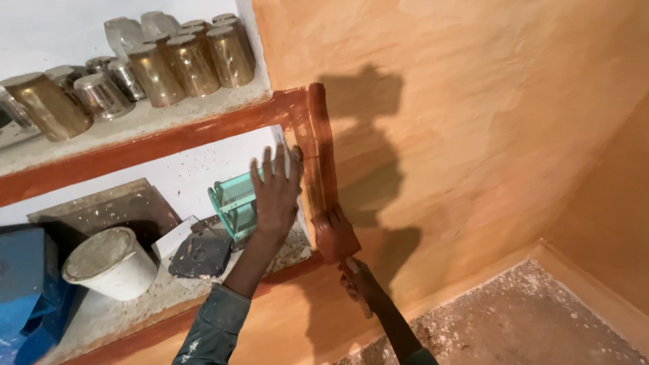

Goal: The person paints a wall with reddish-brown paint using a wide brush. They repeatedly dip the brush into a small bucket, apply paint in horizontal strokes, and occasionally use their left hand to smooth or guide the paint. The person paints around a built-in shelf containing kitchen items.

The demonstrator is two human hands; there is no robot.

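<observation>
My right hand (pixel 359 280) grips the handle of a wide paintbrush (pixel 334 235) loaded with reddish-brown paint. Its bristles press on the orange wall (pixel 487 135) at the lower end of a fresh brown vertical stripe (pixel 318 149) beside the shelf niche. My left hand (pixel 275 192) is spread flat with fingers apart against the white inner side of the niche, just left of the stripe, holding nothing. A teal plastic object (pixel 233 203) stands on the lower shelf right behind that hand.
The upper shelf (pixel 135 128) carries several upturned metal tumblers (pixel 189 64); its front edge is painted brown. On the lower shelf sit a white bucket (pixel 111 263), a dark flat tool (pixel 201 253), a board and a blue item (pixel 27 284). The speckled floor (pixel 514 324) lies bottom right.
</observation>
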